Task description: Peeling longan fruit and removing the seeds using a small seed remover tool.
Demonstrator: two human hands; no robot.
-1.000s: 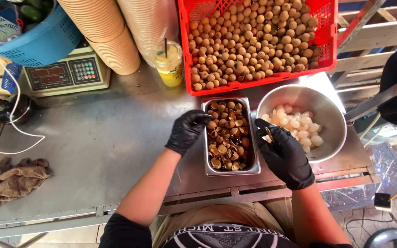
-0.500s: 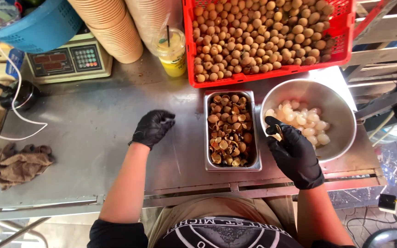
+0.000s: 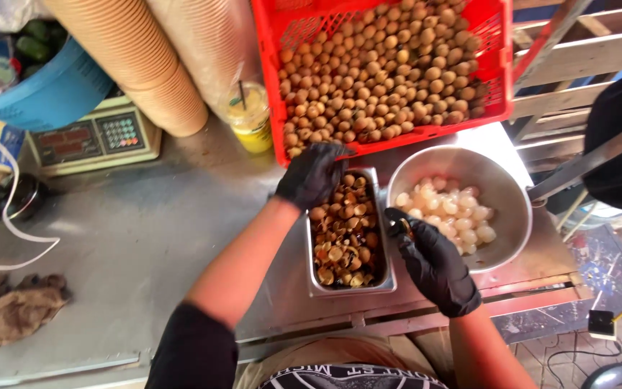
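Note:
Both of my hands wear black gloves. My left hand (image 3: pixel 314 175) reaches to the near edge of the red crate (image 3: pixel 268 65) heaped with several brown round fruits (image 3: pixel 390 72), its fingers curled at the fruits there; whether it grips one is hidden. My right hand (image 3: pixel 432 264) hovers between the steel tray (image 3: pixel 385 282) of empty brown shells (image 3: pixel 343 238) and the steel bowl (image 3: pixel 505 194) of peeled white fruits (image 3: pixel 446 209). It pinches a small dark tool.
A drink cup with a straw (image 3: pixel 248 119), stacks of paper cups (image 3: pixel 145 65), a weighing scale (image 3: pixel 95 138) and a blue basket (image 3: pixel 44 86) stand at the back left. A brown rag (image 3: pixel 16 310) lies at the front left of the metal table (image 3: pixel 145 238).
My left hand moved from the shell tray out to the left over the table, then up to the crate's near edge. My right hand stayed near the bowl.

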